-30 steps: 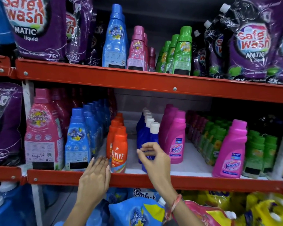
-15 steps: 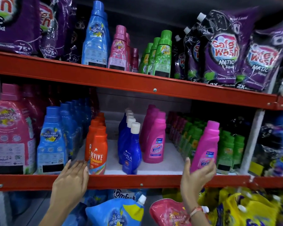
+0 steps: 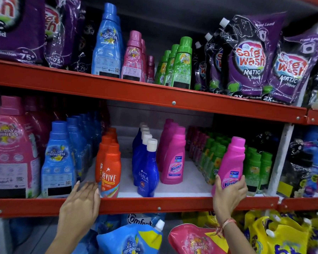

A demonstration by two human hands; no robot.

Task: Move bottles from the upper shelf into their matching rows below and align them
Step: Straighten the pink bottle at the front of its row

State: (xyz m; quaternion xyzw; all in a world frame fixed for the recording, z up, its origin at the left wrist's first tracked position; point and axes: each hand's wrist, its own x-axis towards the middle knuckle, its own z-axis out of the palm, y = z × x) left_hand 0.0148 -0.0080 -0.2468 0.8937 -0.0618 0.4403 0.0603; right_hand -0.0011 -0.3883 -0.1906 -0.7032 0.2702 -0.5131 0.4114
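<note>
My right hand (image 3: pixel 229 196) grips the base of a pink Vanish bottle (image 3: pixel 232 162), which leans left in front of the green bottle rows (image 3: pixel 253 165) on the lower shelf. A row of pink Vanish bottles (image 3: pixel 173 158) stands to its left, past a bare gap of white shelf. My left hand (image 3: pixel 79 208) rests flat against the red lower shelf rail (image 3: pixel 154 204), fingers together, just left of the orange Revive bottles (image 3: pixel 109 169). On the upper shelf stand a blue bottle (image 3: pixel 106 44), pink bottles (image 3: pixel 134 59) and green bottles (image 3: pixel 180 65).
Blue Ujala bottles (image 3: pixel 147 165) form a row mid-shelf. Blue bottles (image 3: pixel 58 160) and a big pink bottle (image 3: pixel 9 149) stand at left. Purple Safe Wash pouches (image 3: pixel 250 57) fill the upper shelf's ends. Refill pouches (image 3: pixel 134 239) lie below. A white upright post (image 3: pixel 279 158) bounds the bay.
My right hand left the blue Ujala bottle, travelled right and closed on the leaning pink Vanish bottle. The view swung rightward. My left hand stays at the rail.
</note>
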